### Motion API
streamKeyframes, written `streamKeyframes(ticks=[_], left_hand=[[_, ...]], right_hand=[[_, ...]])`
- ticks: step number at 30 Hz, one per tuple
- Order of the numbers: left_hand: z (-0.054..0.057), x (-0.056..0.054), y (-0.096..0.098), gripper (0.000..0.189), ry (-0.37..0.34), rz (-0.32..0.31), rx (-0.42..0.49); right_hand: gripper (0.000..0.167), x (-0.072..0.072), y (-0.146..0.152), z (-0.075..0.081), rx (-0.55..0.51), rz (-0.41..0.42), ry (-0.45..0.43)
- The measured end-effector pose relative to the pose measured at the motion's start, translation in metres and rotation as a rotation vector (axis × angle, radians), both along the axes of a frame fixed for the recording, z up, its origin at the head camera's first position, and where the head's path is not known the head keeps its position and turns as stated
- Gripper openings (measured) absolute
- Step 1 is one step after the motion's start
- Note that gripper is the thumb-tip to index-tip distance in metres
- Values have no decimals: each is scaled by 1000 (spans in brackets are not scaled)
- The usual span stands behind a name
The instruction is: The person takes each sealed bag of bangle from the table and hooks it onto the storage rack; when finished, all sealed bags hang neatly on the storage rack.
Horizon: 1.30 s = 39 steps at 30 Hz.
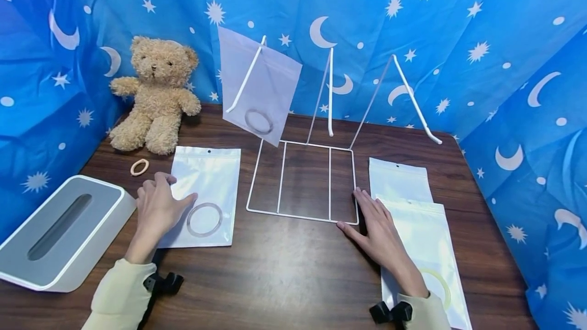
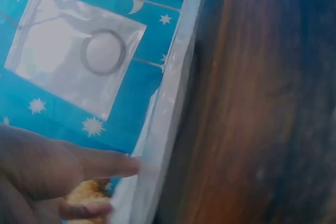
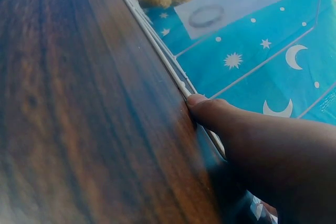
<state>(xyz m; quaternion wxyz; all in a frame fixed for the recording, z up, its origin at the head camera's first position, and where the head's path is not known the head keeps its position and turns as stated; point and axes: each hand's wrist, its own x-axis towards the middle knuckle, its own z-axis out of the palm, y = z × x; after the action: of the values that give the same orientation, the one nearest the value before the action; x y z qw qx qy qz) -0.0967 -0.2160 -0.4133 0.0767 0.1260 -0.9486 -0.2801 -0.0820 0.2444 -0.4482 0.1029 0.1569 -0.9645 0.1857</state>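
Note:
A white zip pouch (image 1: 220, 172) with a ring-shaped bracelet (image 1: 204, 219) showing through it lies flat on the table. Over its left side is my left hand (image 1: 158, 205), thumb stretched across the pouch and fingers spread apart. In the left wrist view, a straight digit (image 2: 113, 164) meets the pouch's edge. My right hand (image 1: 382, 228) rests at the right front corner of a white wire display rack (image 1: 302, 216), its fingers extended along the base wire. The right thumb (image 3: 210, 109) touches that wire. From the rack's left arm hangs another pouch (image 1: 257, 80) with a ring-shaped item inside.
Two more pouches overlap at the right; the front pouch (image 1: 433, 238) holds a pale yellow ring and lies partly under my right forearm. At the left are a tissue box (image 1: 101, 233), a small wooden ring (image 1: 139, 167) and a teddy bear (image 1: 158, 95). Two other rack arms (image 1: 331, 95) jut forward.

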Motion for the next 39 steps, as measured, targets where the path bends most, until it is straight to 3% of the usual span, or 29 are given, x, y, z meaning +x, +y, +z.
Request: streamKeyframes(ticks=[6,8,11,15,17,20,23,25,28,31,35,39], left_hand=[[-10,-4,-11,50,134,-77,238],[-13,-6,-15,47,140,-128,338],[-14,-8,-19,46,94,-173,458],[-12,-8,-19,46,76,-184,519],[-8,-7,-17,43,168,-212,508],[6,-1,-7,37,441,-333,485],[33,10,11,37,719,-495,456],[53,19,27,35,835,-574,462],[76,31,49,29,934,-645,545],[90,38,70,24,997,-700,676],[104,43,98,23,1042,-705,791],[108,44,125,25,1045,-720,893]], right_hand=[[90,-1,-1,0,4,5,0],[90,0,-1,0,5,5,0],[90,1,0,0,8,-4,0],[90,2,1,0,12,-9,-3],[90,2,1,0,11,-7,-7],[91,2,1,0,6,-7,-12],[91,1,1,0,0,-4,-14],[90,1,1,0,-4,1,-12],[90,1,1,0,-8,9,-6],[90,2,1,0,-12,11,1],[89,2,2,0,-19,22,8],[87,2,4,0,-30,40,13]])
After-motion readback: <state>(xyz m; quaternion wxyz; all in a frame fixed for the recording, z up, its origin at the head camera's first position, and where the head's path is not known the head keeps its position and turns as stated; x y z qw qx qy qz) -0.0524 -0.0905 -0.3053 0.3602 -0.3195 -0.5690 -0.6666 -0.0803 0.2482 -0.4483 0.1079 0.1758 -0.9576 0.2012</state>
